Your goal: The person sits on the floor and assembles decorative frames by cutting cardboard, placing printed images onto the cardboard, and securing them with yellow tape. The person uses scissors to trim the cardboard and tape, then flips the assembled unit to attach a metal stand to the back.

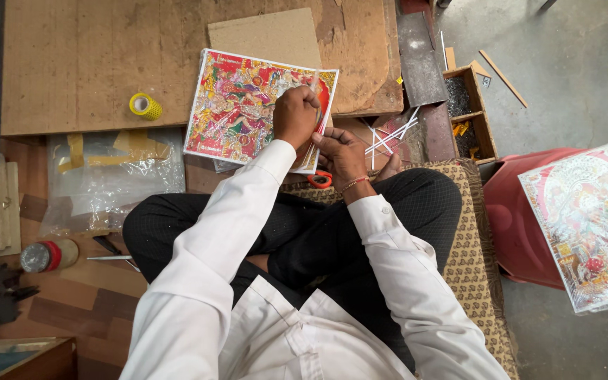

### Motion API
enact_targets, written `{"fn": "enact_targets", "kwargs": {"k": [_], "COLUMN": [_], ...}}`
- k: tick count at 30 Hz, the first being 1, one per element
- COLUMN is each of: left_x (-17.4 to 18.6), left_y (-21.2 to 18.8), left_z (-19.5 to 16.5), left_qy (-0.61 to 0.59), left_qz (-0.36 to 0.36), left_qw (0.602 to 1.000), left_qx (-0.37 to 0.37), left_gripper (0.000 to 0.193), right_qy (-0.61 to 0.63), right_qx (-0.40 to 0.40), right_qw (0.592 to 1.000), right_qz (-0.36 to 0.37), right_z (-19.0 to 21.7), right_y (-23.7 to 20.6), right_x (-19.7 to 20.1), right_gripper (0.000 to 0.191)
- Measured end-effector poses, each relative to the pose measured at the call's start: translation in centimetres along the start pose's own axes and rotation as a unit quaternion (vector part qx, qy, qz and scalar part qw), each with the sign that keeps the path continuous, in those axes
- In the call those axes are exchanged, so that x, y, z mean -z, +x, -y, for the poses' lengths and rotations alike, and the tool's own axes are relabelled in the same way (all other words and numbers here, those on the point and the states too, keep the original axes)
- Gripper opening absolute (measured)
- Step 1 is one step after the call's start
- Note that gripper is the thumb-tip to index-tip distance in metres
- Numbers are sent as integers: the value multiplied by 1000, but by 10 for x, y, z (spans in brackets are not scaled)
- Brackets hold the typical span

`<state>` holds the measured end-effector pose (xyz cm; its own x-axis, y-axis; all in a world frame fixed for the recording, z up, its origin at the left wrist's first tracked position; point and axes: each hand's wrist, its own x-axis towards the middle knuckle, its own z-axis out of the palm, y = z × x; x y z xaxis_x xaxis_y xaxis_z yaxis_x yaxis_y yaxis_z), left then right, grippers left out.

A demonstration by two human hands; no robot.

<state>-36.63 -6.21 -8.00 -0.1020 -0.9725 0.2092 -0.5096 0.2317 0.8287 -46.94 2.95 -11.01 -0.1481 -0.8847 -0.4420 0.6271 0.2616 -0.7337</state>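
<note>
Now | left hand (295, 115) fisted on strip | right hand (340, 153) grips picture (237, 105)

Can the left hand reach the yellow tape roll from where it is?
Probably yes. The left hand rests on the colourful picture, and only bare board lies between it and the yellow tape roll.

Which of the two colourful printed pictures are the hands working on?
The colourful printed picture on the wooden board, under both hands; the other colourful picture lies untouched on the red plastic stool at right.
</note>
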Motion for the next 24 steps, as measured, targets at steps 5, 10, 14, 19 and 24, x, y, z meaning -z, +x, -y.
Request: {"fn": "enact_targets", "kwargs": {"k": [5,10,14,19,24], "left_x": [1,6,10,11,12], "left_y": [-2,0,3,2,3], "left_z": [-9,-6,0,2,0], "left_qy": [6,-82,-130,-149,-165], "left_qz": [54,99,117,125,120], "left_qw": [998,989,980,975,974], "left_qx": [-16,73,97,111,102], "left_gripper": [32,30,30,30,26], "right_qy": [8,-19,-24,-9,2], "right_qx": [13,12,7,14,13], "right_qw": [1000,1000,1000,1000,1000], "right_qz": [15,2,6,3,-6], "right_z": [-2,-3,-3,-3,-5], "right_y": [4,4,4,4,5], "right_x": [1,2,2,2,5], "right_gripper": [25,23,25,28,26]}}
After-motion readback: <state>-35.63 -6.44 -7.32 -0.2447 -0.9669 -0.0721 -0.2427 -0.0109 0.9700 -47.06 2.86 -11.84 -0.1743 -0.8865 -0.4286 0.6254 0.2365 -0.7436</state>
